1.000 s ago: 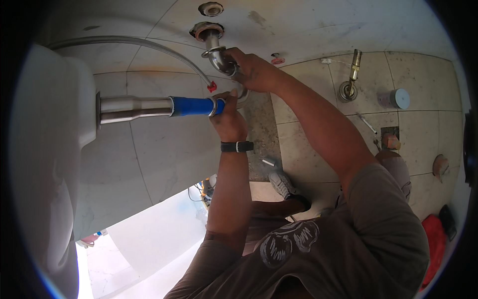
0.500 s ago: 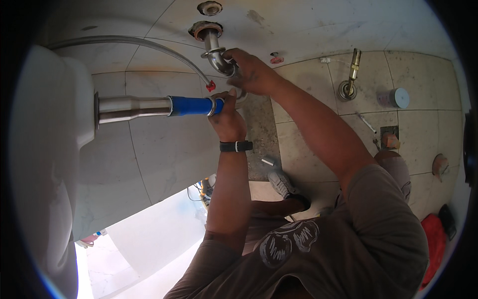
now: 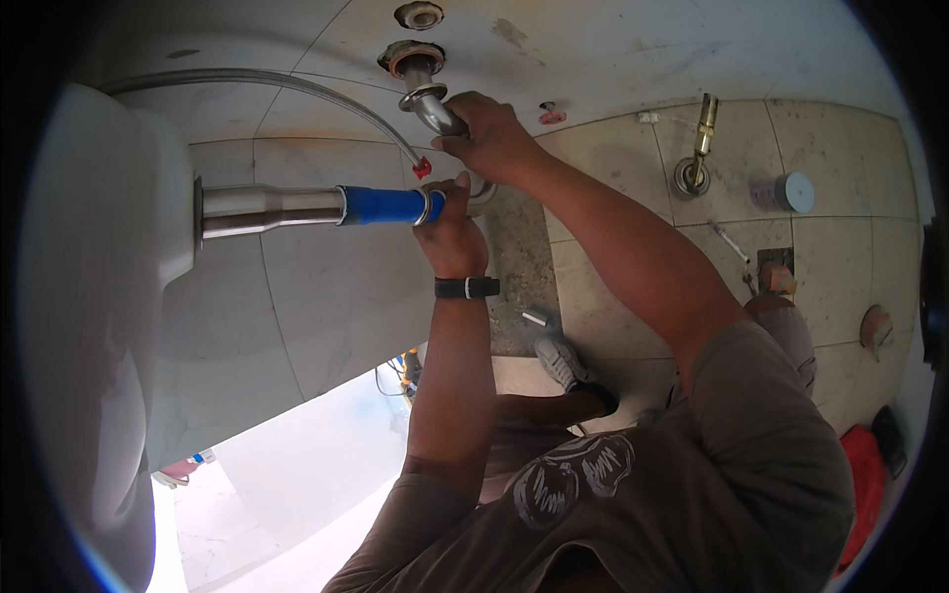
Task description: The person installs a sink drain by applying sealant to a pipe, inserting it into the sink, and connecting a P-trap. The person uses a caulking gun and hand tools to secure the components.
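Observation:
A metal drain pipe with a blue sleeve (image 3: 381,207) runs from the white basin on the left to my left hand (image 3: 454,237). That hand is closed around the pipe's end by a metal ring nut (image 3: 427,207). Just beyond its fingers, part of a curved metal pipe bend (image 3: 482,196) shows. My right hand (image 3: 491,141) is wrapped round the lower end of a shiny metal elbow pipe (image 3: 431,107), and its fingers partly hide the joint. The elbow's upper end, with a loose-looking flange (image 3: 423,91), goes into a wall hole (image 3: 402,57).
The white basin (image 3: 114,247) fills the left side. A braided hose (image 3: 287,85) with a red tip hangs near my hands. On the tiled floor at right are a brass valve fitting (image 3: 703,128), a white-lidded can (image 3: 794,193) and a small white stick-like piece (image 3: 732,243).
My right hand has turned and moved slightly up and left on the elbow pipe, and the elbow has tilted a little. My left hand keeps its grip on the blue-sleeved pipe.

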The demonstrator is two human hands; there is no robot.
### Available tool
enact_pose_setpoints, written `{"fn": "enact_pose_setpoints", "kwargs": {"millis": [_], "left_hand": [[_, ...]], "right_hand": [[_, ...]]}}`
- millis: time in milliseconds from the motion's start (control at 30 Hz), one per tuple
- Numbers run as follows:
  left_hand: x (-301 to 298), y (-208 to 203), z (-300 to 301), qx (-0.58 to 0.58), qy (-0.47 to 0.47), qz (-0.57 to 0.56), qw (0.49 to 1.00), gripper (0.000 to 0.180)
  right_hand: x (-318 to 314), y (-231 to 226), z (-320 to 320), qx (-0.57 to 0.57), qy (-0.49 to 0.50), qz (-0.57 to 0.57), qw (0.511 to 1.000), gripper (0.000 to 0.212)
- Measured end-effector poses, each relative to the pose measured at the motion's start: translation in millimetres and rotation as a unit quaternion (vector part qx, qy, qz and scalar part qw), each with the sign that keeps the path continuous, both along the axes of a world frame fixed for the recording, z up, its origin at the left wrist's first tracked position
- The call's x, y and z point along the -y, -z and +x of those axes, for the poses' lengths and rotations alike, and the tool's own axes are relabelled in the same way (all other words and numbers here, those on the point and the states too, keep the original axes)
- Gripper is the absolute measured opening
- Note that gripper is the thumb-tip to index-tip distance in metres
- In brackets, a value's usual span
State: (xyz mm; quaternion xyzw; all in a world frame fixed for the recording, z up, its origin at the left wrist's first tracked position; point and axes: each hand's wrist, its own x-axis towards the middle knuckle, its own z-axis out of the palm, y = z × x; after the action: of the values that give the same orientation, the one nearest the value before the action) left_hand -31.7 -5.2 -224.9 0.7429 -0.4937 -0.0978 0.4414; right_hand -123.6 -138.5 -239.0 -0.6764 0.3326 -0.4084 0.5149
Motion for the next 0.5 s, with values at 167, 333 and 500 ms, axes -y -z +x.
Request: {"fn": "enact_pose_setpoints", "kwargs": {"millis": [167,333,500], "left_hand": [[4.6,-4.8,-2.7,-0.077,0.001,-0.023,0.997,0.006],[5.9,-9.1,-5.4,-0.057,-0.030,0.008,0.998,0.002],[3.1,-15.1,-1.8,-0.097,0.001,0.000,0.995,0.005]], "right_hand": [[-9.6,-6.6,-11.8,-0.138,0.130,-0.201,0.961,0.030],[-23.1,4.5,-38.7,-0.178,0.123,-0.235,0.948,0.035],[-40.6,49.3,-65.1,-0.123,0.141,-0.264,0.946,0.034]]}}
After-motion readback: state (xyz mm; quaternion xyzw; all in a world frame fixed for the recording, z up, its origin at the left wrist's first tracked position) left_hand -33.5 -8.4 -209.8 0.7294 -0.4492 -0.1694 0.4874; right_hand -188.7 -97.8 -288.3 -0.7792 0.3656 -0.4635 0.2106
